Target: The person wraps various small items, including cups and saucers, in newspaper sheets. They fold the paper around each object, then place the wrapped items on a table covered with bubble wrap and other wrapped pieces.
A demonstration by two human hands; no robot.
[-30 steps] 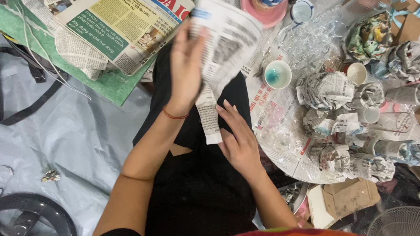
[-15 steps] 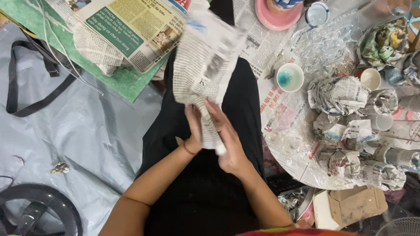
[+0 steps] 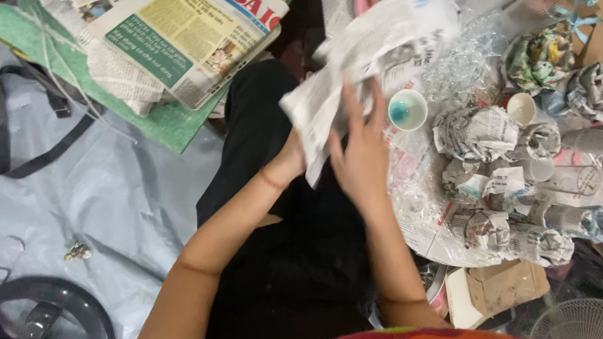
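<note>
Both my hands hold a crumpled sheet of newspaper (image 3: pixel 375 55) over my lap, which is covered in black cloth. My left hand (image 3: pixel 290 159) grips the sheet's lower left edge from behind, and a thin red band circles that wrist. My right hand (image 3: pixel 362 148) lies flat on the front of the sheet with fingers spread upward. What the paper is wrapped around, if anything, is hidden. Just right of the sheet stands a small white cup with a blue inside (image 3: pixel 408 110).
Several newspaper-wrapped bundles (image 3: pixel 476 132) lie on clear plastic at right, with another small white cup (image 3: pixel 521 108). A newspaper stack (image 3: pixel 186 38) rests on a green mat at top left. A black strap (image 3: pixel 38 157), cardboard (image 3: pixel 504 287) and a fan grille (image 3: pixel 576 329) surround me.
The newspaper sheet has swung from hanging upright in front of me to tilted up and right. My right hand slid up onto it; my left hand stays at the lower edge.
</note>
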